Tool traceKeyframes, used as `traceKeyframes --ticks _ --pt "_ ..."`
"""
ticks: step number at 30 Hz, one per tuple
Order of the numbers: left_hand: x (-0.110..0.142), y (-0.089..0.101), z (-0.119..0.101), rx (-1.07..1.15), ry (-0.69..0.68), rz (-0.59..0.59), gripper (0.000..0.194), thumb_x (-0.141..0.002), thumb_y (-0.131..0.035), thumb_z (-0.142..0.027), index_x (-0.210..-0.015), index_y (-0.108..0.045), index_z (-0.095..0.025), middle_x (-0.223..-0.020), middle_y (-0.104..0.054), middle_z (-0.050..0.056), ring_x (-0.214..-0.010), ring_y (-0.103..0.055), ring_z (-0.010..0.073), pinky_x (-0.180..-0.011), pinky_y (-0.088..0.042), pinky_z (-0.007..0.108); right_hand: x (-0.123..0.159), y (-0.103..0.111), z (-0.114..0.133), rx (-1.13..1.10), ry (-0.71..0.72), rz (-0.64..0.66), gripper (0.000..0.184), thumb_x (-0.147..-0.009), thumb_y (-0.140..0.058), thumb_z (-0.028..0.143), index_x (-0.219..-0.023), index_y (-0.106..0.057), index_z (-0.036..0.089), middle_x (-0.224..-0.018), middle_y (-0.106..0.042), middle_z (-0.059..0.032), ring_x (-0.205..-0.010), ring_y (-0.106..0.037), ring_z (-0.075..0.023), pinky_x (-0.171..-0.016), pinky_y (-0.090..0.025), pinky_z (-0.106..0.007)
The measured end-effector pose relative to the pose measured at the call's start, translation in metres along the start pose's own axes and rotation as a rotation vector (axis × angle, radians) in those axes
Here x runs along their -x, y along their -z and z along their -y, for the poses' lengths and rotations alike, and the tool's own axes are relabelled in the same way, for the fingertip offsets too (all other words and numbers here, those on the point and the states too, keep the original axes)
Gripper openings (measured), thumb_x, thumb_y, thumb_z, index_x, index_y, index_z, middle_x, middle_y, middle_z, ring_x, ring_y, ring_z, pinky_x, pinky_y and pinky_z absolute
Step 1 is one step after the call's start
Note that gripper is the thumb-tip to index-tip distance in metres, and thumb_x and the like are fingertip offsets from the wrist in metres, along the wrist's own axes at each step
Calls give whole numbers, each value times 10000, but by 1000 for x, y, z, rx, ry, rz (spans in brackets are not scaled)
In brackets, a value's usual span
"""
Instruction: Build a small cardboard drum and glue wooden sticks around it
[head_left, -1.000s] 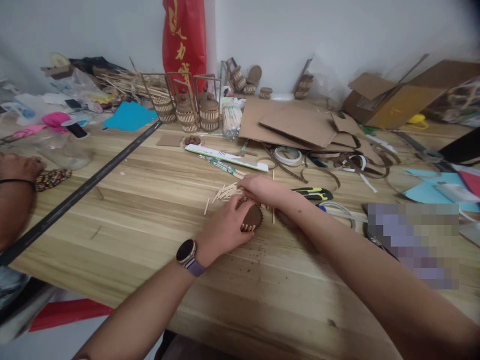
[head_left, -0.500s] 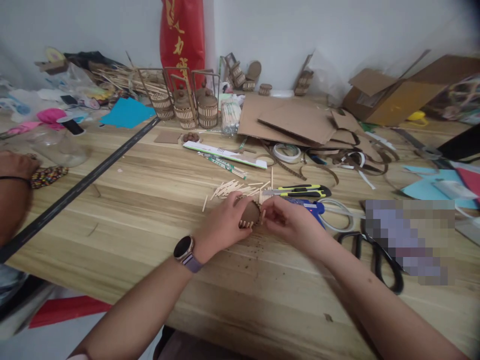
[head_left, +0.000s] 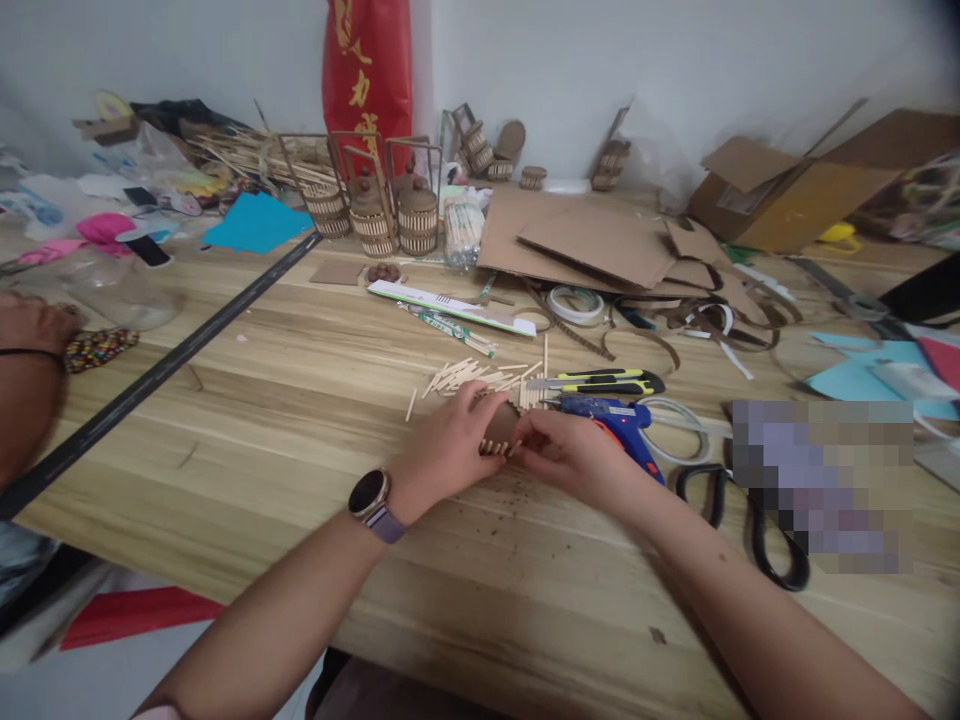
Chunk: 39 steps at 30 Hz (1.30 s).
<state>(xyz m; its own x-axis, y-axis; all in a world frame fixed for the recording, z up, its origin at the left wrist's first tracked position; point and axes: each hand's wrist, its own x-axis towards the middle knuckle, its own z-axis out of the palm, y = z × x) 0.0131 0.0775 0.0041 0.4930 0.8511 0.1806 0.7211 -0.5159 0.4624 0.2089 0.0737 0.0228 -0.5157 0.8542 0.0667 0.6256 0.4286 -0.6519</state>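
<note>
My left hand (head_left: 457, 435) is closed around the left side of a round brown cardboard piece (head_left: 500, 425). Short wooden sticks stand along the rim of this piece, nearest to me. At its right edge, my right hand (head_left: 559, 448) pinches a short wooden stick (head_left: 514, 450) against the rim; the fingers hide most of it. Just beyond my hands lies a loose pile of cut sticks (head_left: 457, 376). A blue glue gun (head_left: 626, 415) rests to the right, partly behind my right hand, below a yellow and black utility knife (head_left: 611, 381).
Black-handled scissors (head_left: 757, 530) lie to the right. Flat cardboard sheets (head_left: 585, 240) and a tape roll (head_left: 575, 306) are farther back. Small lidded stick baskets (head_left: 373, 222) stand near the wall. Another person's hand (head_left: 34, 325) rests at the left edge.
My right hand came back from the stick pile with a short stick and brought it to the rim's right side, then slightly nearer me. My left hand kept its hold.
</note>
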Motion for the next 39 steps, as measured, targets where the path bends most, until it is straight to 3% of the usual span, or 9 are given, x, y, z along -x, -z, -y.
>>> traceKeyframes --ticks 7,17,39 --pt "0 0 1 -7 -7 3 651 -762 -691 -205 -1350 -413 -222 -1420 -411 135 -1273 -496 298 -1017 -478 443 -1 -3 1 5 36 30 68 -829 -527 164 -802 -573 207 -714 -639 4 -629 -579 -135 -577 -409 -237" --pt "-1 0 2 -3 -7 8 646 -767 -677 -217 -1348 -398 -261 -1414 -410 115 -1281 -490 295 -1019 -473 458 1 -8 -7 125 208 -27 95 -888 -501 135 -858 -558 206 -810 -659 -35 -734 -620 -163 -655 -452 -257" --pt "0 4 0 17 -52 -12 665 -781 -670 -184 -1373 -376 -254 -1378 -446 114 -1260 -508 278 -1011 -482 434 3 -12 -9 146 199 -62 123 -888 -481 112 -855 -537 216 -795 -646 -29 -723 -617 -169 -633 -445 -259"
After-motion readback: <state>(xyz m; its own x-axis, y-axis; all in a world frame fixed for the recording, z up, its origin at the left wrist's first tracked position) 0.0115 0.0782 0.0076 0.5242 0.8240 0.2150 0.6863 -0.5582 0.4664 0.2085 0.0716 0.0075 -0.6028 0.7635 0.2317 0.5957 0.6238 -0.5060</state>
